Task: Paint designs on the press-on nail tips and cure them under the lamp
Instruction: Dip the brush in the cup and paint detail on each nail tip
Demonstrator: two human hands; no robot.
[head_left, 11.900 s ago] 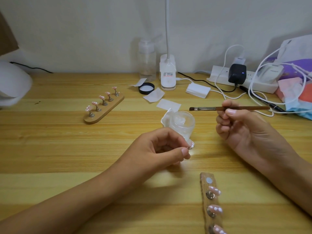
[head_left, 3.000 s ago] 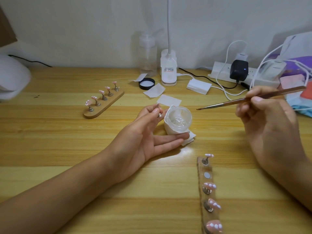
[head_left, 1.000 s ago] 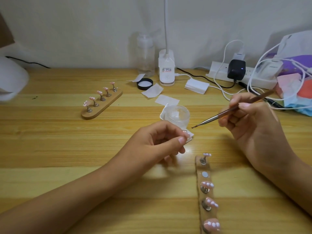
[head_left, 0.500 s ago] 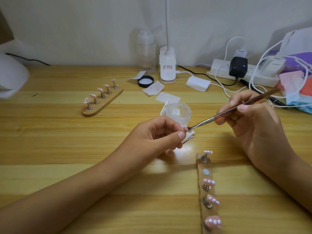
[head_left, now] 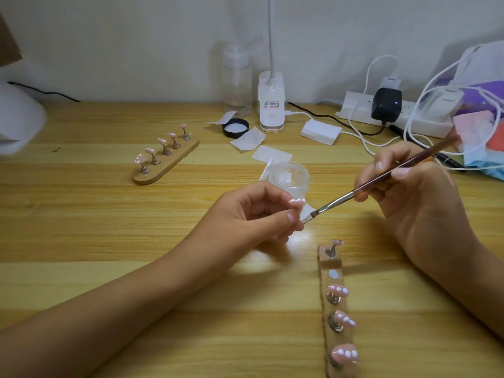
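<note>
Surface: pale striped wooden desk (head_left: 81, 227) against a plain whitish wall, with a white power strip (head_left: 362, 113) at the back right.
Left hand: the left hand (head_left: 253, 214) is raised off the desk, thumb and forefinger pinched together on the mount of one small pink press-on nail tip (head_left: 297, 202). The mount itself is hidden.
Right hand: the right hand (head_left: 414, 192) holds a slim brown-handled flat brush (head_left: 381, 181) like a pen, fingers curled round the shaft.
Brush end: the bristles sit just beside the left thumb and slightly below the nail tip. Contact with the tip cannot be told.
Gel: a clear round jar (head_left: 290, 177) stands open just behind the left hand.
Near holder: a narrow wooden strip (head_left: 334, 309) carries four pink tips with white dots, and one bare silver magnet (head_left: 333, 274) shows where the held tip probably belongs.
Far holder: a rounded wooden bar (head_left: 166, 159) bears five more tips, well apart to the left.
Lamp: the blurred white housing (head_left: 16, 126) at the left edge is likely the curing lamp.
Doing it well: brace both wrists on the desk and tilt the tip's face towards the eye. Load little gel, lay strokes lightly from base to edge, and keep the thumb clear of wet gel.
</note>
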